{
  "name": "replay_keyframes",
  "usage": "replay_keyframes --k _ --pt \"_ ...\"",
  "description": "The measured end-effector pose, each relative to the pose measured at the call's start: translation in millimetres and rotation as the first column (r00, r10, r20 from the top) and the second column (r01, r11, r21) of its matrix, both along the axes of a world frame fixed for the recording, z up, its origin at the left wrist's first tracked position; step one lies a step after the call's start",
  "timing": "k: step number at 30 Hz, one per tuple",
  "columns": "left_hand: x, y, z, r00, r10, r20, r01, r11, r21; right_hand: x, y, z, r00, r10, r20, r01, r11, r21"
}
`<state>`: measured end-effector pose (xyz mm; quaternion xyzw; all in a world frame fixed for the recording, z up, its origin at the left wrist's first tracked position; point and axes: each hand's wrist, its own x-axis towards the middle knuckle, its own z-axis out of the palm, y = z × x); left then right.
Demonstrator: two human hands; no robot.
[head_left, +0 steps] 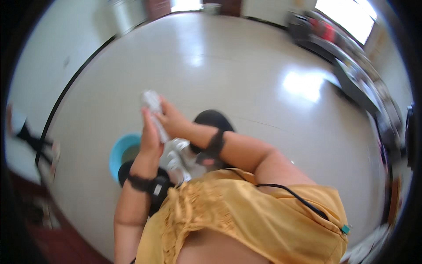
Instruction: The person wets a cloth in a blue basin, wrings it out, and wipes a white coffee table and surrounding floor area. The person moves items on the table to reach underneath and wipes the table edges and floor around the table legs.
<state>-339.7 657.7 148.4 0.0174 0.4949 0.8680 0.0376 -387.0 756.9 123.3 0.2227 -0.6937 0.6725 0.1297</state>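
Left grip (pixel 152 137) plus right grip (pixel 176 123): I've got the white item (pixel 151 100) pinched between 'em, right of the blue basin (pixel 116 154).

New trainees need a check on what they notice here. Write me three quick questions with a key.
1. What is holding the white item?
2. What colour is the basin on the floor? A) red B) light blue C) green
3. True or false: the white item lies inside the basin.

Key:
1. The left hand and the right hand, one on each side of it.
2. B.
3. False; it is up between the hands.
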Motion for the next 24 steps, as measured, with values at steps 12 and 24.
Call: replay_keyframes --k 12,24 --pt "20 23 33 0.861 -0.351 -0.369 -0.006 0.718 -0.696 61 124 26 0.888 0.277 0.367 -0.035 0.836 -0.547" --pt "33 145 28 0.405 -0.914 0.007 0.897 0.396 -0.196 172 213 48 0.933 -0.301 0.195 0.186 0.870 0.457"
